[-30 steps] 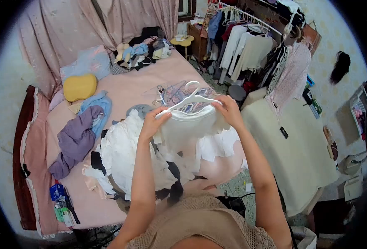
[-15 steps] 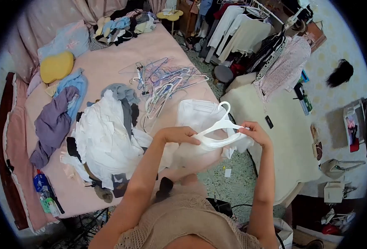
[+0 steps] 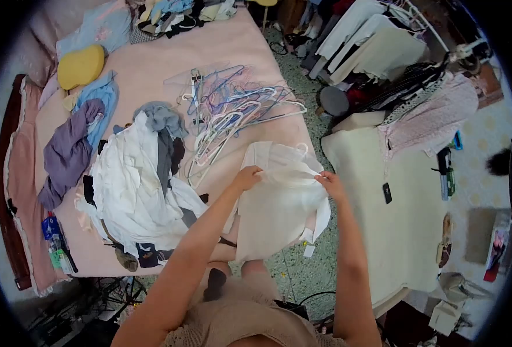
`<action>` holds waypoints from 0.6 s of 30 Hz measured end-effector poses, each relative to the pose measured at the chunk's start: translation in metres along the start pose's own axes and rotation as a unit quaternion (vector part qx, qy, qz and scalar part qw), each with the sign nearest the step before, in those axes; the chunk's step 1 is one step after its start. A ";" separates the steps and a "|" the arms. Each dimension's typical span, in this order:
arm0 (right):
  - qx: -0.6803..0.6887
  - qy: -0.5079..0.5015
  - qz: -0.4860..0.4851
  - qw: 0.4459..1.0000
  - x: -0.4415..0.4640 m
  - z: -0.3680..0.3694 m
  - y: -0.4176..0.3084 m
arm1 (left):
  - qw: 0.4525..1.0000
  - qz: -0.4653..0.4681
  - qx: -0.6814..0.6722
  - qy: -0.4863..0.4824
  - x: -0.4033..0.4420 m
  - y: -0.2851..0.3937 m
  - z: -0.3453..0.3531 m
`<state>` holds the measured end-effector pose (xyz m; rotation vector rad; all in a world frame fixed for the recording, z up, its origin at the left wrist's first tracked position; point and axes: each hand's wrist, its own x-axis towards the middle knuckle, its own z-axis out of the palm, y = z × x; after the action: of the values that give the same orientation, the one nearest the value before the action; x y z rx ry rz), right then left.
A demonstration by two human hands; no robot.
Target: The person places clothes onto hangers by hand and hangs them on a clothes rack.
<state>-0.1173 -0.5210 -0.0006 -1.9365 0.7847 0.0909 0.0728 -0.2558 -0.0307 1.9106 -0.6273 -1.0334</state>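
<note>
Pinching thin white garment [image 3: 280, 211] at far edge with both hands: left hand [image 3: 247, 177] at left end, right hand [image 3: 331, 185] at right end. Hanging down toward near side, long way from far to near. Over bed [image 3: 250, 49] corner. Far side, closer to right hand: white hanger hook [image 3: 304, 148].

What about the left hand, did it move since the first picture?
Yes, the left hand moved rightward in view, farther from the white clothes pile lying on the bed.
</note>
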 end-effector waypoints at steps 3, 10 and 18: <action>-0.006 -0.013 -0.013 1.000 0.048 0.017 0.056 | 0.999 -0.004 -0.009 0.046 0.038 -0.032 0.018; -0.091 0.099 -0.049 0.990 0.114 0.046 0.113 | 0.985 -0.013 0.067 0.157 0.107 -0.062 0.041; -0.191 0.161 -0.024 0.968 0.158 0.035 0.073 | 0.979 -0.009 0.073 0.191 0.166 -0.041 0.028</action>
<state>-0.0247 -0.5891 -0.1360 -2.3715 0.9885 -0.1135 0.1383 -0.3693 -0.1434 2.1723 -0.4737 -0.6173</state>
